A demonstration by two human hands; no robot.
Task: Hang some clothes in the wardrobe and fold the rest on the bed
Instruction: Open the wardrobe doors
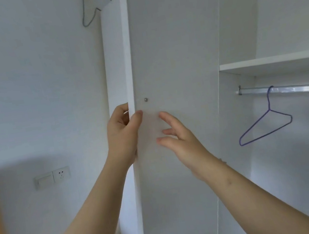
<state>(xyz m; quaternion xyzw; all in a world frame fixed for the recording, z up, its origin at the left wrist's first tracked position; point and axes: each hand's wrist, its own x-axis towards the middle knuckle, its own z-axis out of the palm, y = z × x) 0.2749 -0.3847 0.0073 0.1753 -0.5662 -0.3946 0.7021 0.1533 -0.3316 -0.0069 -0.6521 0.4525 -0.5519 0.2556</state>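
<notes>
White walls all round, wall socket [61, 174] low on the left, and the wardrobe [285, 15] stands open on the right. Looks like the door-opening step: left hand [124, 135] grips the edge of the wardrobe door [170, 53], while the right hand [182, 142] is spread wide at its inner face, maybe just touching, hard to say. A purple hanger [264, 125] hangs on the rail [297, 89] under the shelf [274, 59]. No clothes or bed in view, so next is probably letting go and fetching a garment for that hanger
</notes>
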